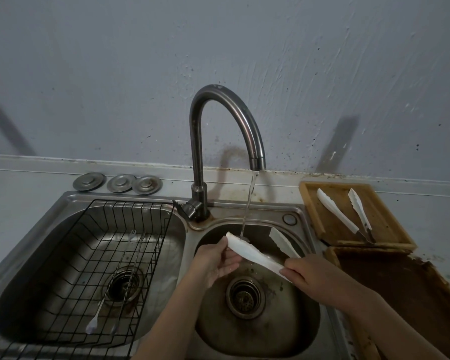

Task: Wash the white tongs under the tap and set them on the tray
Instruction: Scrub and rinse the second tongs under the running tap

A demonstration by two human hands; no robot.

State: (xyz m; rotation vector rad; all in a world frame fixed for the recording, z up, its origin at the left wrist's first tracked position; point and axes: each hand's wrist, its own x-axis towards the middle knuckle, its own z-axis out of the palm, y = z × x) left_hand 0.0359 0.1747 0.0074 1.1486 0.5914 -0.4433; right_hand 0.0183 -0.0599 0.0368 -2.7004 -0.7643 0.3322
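White tongs (255,254) are held spread over the right sink bowl (307,320), one arm lying under the running stream from the tap (257,162). My right hand (312,272) grips their hinge end. My left hand (218,261) holds the tip of the near arm with thumb and fingers. The other arm (283,242) points up to the back right. A second pair of white tongs (337,211) lies on the wooden tray (385,216) to the right of the sink.
A black wire rack (151,229) sits in the left bowl with slim utensils (122,279) on it. Three metal sink plugs (117,182) lie behind it. A darker wooden tray (400,287) sits at the near right. The tap lever (182,210) points left.
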